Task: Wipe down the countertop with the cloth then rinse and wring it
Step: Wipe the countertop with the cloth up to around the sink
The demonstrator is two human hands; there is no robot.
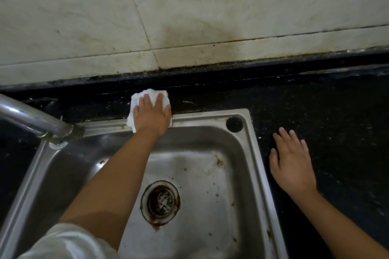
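Cloth (150, 99) under left hand (152, 114) — countertop (315, 101)

Black countertop (315, 101) under white cloth (137, 101), sink (255, 145)

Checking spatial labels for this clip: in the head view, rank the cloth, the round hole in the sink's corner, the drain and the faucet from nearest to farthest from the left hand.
From the left hand:
1. Cloth, directly under it.
2. Corner hole, to its right on the sink rim.
3. Faucet and drain: too close to call.
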